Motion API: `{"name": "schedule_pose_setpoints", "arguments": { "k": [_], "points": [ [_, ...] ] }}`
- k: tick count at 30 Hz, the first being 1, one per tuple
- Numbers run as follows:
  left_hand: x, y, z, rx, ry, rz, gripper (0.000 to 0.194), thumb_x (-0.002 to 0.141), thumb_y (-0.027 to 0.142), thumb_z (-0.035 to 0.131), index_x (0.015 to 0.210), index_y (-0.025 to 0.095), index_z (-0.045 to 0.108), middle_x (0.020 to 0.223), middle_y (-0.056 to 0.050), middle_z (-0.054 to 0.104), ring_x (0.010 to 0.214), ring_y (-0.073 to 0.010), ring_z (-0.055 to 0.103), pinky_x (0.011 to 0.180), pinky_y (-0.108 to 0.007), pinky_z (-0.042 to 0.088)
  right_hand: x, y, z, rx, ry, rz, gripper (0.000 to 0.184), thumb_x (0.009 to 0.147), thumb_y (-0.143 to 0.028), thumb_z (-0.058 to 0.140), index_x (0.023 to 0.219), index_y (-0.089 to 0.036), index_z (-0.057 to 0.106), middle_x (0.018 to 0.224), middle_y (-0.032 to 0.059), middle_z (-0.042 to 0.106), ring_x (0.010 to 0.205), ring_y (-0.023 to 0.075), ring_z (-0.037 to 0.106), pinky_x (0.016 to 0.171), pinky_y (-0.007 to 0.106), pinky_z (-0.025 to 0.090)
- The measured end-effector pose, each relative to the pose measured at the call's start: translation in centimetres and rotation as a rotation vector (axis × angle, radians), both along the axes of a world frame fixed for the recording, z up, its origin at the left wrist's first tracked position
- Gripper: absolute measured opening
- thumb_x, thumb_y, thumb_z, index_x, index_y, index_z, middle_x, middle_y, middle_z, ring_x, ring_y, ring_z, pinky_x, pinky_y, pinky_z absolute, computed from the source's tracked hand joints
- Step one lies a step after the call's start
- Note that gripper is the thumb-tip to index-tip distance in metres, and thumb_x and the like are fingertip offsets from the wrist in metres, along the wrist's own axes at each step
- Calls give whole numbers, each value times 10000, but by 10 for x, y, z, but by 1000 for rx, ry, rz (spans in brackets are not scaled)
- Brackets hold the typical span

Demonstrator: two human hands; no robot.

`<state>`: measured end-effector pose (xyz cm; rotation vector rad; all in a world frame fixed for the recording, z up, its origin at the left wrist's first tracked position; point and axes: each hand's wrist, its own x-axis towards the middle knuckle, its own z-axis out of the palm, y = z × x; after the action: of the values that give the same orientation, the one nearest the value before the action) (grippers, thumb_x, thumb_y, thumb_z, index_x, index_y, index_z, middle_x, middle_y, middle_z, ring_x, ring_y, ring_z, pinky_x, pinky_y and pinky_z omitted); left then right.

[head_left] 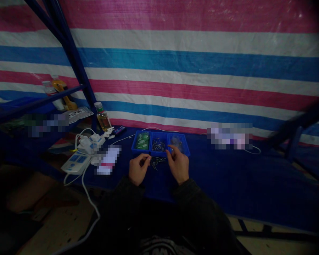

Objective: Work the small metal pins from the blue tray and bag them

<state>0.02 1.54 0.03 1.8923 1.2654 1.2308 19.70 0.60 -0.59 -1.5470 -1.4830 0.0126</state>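
My left hand [138, 169] is closed in a pinch just in front of the left blue bin; whatever its fingertips hold is too small to make out. Over the front edge of the bins, my right hand [178, 164] has thumb and forefinger apart, and nothing shows between them. Small green packets [142, 141] fill the left bin. In the middle bin [158, 154] lie dark, thin screw-like pieces [157, 144]. A clear plastic bag [177, 142] sits in the right bin. Between my hands, a loose pile of similar dark pieces [156, 163] rests on the blue table.
To the left are a white power strip [76, 163] with plugs and cables, a blurred phone-like item [108, 160] and a bottle [103, 117]. A blurred pale object [230, 136] lies at the right rear. A blue metal post [77, 63] rises before the striped sheet [188, 67].
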Motion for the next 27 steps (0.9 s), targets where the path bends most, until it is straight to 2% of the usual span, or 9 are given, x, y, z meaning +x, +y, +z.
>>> {"name": "schedule_pose_setpoints", "arguments": {
  "k": [3,7,12,16,19,23,27],
  "points": [
    [-1,-1,1,12,-1,2,239,949,376,596,928,178,728,638,12,673,576,-121,618,585,-213,452,3,-10,-17,-43,-71,43,281,989,-374,510,974,-194,724,606,-8,603,528,143,554,549,252,350],
    [0,-1,1,16,-2,-10,235,944,375,605,919,176,726,639,12,673,575,-121,620,584,-214,451,6,-20,-29,-181,-199,75,118,942,-252,591,958,-237,707,778,14,665,625,152,593,561,254,351],
    [3,-3,0,8,21,-103,222,954,350,591,922,179,728,653,7,683,590,-125,634,604,-219,465,3,-19,-32,-232,-235,57,119,929,-168,610,855,-243,667,841,22,650,649,145,595,542,258,311],
    [4,-5,1,5,51,-171,243,961,360,579,927,173,731,673,-7,695,591,-128,632,588,-217,455,0,-19,-33,-248,-253,43,143,939,-141,584,848,-236,640,863,20,617,591,127,563,523,265,288],
    [4,-5,2,-16,43,-197,238,960,358,580,971,174,730,681,-7,693,599,-128,631,600,-215,462,-1,-22,-31,-216,-257,46,142,952,-133,547,884,-231,625,924,34,597,602,128,571,523,265,318],
    [5,-3,-1,-41,62,-200,250,930,353,626,1095,188,719,605,35,624,514,-101,541,536,-199,401,-3,-27,-27,-139,-207,203,152,976,-132,491,953,-230,604,963,48,624,727,164,636,608,259,424],
    [6,-3,-4,-33,102,-219,220,928,359,629,973,182,752,590,28,609,514,-98,510,520,-200,366,-5,-33,-23,-111,-139,374,179,1008,-166,456,945,-236,608,881,36,668,812,184,673,737,271,487]
  ]
}}
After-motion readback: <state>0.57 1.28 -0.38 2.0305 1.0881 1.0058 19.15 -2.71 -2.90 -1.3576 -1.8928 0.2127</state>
